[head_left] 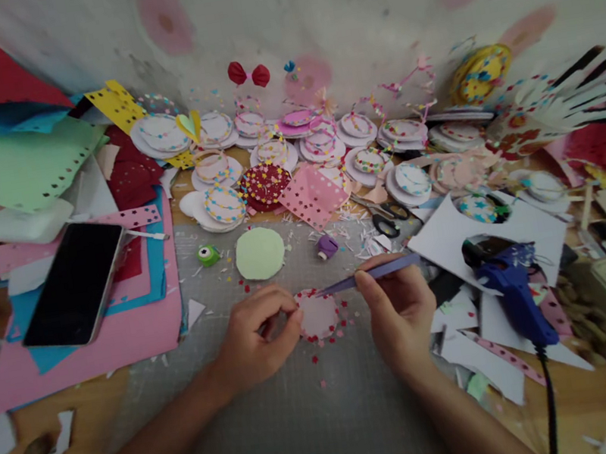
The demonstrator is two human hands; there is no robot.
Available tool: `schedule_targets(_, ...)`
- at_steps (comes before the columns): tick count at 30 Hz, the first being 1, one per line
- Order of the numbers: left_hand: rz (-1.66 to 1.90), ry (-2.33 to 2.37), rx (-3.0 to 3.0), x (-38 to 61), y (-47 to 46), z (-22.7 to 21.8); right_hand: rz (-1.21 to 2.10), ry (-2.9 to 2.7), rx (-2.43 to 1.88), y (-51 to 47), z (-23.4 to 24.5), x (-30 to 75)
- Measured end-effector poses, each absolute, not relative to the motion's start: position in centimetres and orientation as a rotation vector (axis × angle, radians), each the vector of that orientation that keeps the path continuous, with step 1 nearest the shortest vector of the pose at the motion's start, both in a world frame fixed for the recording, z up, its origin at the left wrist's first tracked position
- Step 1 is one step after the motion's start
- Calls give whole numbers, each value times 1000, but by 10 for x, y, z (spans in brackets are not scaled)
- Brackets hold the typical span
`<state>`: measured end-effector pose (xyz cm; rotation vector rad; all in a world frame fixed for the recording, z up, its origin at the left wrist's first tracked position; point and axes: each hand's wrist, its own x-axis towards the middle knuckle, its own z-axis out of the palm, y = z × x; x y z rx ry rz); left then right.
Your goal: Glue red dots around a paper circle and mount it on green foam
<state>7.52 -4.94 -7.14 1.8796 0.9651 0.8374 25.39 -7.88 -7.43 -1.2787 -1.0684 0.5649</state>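
Observation:
My left hand (254,334) pinches the left edge of a pale pink paper circle (317,315) that lies on the grey cutting mat (285,406). Small red star cut-outs ring the circle's rim. My right hand (399,307) grips a thin purple tool (371,274), like tweezers or a craft pen, with its tip pointing left onto the circle's top edge. A plain light green paper circle (260,253) lies on the mat just beyond my hands.
A black phone (75,282) rests on pink and blue paper at the left. A blue glue gun (511,286) with its cord stands at the right. Scissors (385,215), a green punch (207,255), a purple punch (327,246) and several decorated paper circles (325,147) fill the back.

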Motion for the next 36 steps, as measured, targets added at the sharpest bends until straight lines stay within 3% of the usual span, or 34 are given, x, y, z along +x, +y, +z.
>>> schedule_targets(17,619,779,1386,68,-44,-71,1242,-900,-1056,-67,-83,261)
schedule_targets(36,624,721,1353,67,-42,-75,1354,-807,-1061,-70,-86,261)
